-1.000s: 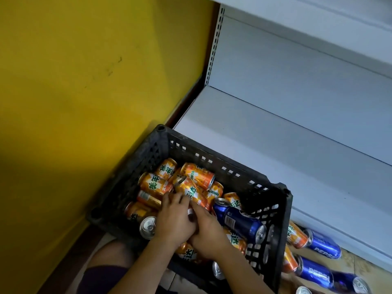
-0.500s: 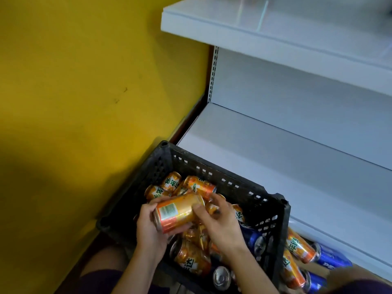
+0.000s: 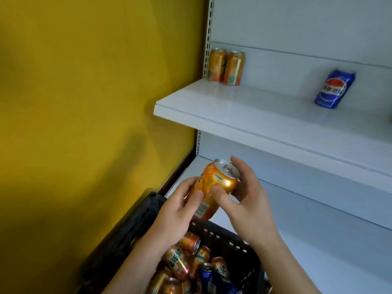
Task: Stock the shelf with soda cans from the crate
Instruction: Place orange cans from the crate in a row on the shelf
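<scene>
While the crate [image 3: 135,228] sits below, both hands' fingers [image 3: 198,196] grip the orange can [image 3: 214,187]

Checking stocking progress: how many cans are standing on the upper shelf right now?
3. Two orange cans stand side by side at the upper shelf's back left corner; one blue Pepsi can stands further right. More may sit beyond the frame's right edge.

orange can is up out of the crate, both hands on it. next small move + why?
Probably lift the orange can to the upper shelf and stand it beside the two orange cans at its left end. Both the left hand and right hand grip it above the crate; orange sits grouped left, the blue can apart on the right.
</scene>
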### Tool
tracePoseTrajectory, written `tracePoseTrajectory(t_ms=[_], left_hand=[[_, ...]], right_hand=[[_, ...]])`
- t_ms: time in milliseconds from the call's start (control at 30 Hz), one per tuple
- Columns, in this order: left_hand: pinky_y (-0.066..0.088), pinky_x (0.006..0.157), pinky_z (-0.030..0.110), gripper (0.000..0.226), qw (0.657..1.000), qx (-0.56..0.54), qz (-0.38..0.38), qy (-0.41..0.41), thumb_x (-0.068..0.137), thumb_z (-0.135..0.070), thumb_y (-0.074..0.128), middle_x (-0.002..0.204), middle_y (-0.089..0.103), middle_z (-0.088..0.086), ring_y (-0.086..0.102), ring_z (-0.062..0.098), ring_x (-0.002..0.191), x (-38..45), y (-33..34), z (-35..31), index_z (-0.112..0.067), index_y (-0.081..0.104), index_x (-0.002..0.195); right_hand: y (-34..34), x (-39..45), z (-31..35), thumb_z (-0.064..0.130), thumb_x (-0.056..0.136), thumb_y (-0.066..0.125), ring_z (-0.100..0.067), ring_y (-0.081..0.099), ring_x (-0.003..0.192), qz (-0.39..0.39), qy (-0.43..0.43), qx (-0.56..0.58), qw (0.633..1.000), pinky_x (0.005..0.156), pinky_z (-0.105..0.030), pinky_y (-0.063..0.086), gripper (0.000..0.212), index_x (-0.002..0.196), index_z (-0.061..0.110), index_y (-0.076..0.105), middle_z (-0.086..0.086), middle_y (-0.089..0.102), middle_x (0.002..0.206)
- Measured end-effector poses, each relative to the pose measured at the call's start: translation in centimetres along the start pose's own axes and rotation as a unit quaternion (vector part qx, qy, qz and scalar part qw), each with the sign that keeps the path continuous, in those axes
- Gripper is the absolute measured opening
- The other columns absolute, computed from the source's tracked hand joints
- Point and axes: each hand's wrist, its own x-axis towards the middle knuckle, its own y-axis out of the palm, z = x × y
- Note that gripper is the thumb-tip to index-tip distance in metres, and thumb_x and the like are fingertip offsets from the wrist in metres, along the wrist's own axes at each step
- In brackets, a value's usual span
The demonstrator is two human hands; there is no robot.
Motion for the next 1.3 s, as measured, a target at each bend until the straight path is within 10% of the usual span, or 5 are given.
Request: tracePoseTrajectory(t_ms=[300,467,633,867,1300], left_hand=[[0.047,0.104,0.032,0.046,0.959,0.164,0.026,0.23,0.097,-0.058,0.045,0.127,0.063,-0.007,0.057,0.008,0.124,11.1,4.0,-11.1,-0.031,0.058,0.132],[0.033,0.114,0.056,0.089,0.831,0.554,0.046,0.026,0.079,-0.086,0.041,0.158,0.034,-0.001,0.039,0.026,0.142,18.3,2.2,-13.9,-0.036,0.033,0.152],[0.041,0.109,0.046,0.107,0.71,0.685,0.165,-0.002,0.066,-0.094,0.048,0.15,0.044,0.005,0.044,0.028,0.134,21.8,1.3,-15.1,-0.031,0.035,0.152],[0.021,0.119,0.058,0.127,0.677,0.693,0.223,-0.109,0.047,-0.101,0.052,0.169,-0.004,-0.011,0.011,0.029,0.154,23.6,1.3,-16.5,-0.055,-0.002,0.153],[0.024,0.12,0.055,0.127,0.65,0.705,0.255,-0.127,0.054,-0.093,0.062,0.168,-0.013,-0.006,0.01,0.033,0.154,25.2,1.8,-17.5,-0.057,-0.011,0.15]], right_hand=[[-7.3,8.2,9.2,0.042,0.077,0.078,-0.002,0.065,0.098,-0.134,-0.094,-0.084,0.983,0.082,-0.023,0.053,0.06,0.131,0.035,0.052,0.019,0.068,0.107],[-9.6,15.0,9.5,0.04,0.084,0.074,-0.009,0.058,0.104,-0.171,-0.068,-0.119,0.976,0.087,-0.031,0.052,0.068,0.142,0.031,0.041,0.017,0.056,0.113],[-9.5,21.5,6.3,0.041,0.083,0.073,-0.022,0.061,0.108,-0.164,-0.034,-0.182,0.969,0.087,-0.037,0.052,0.066,0.14,0.026,0.042,0.001,0.063,0.124],[-8.4,30.3,3.6,0.05,0.083,0.07,-0.03,0.063,0.109,-0.167,-0.002,-0.22,0.961,0.091,-0.042,0.053,0.064,0.136,0.024,0.044,-0.005,0.066,0.12],[-8.3,41.4,0.9,0.042,0.086,0.071,-0.036,0.059,0.115,-0.189,0.033,-0.322,0.927,0.088,-0.038,0.044,0.068,0.136,0.011,0.038,-0.014,0.062,0.124]])
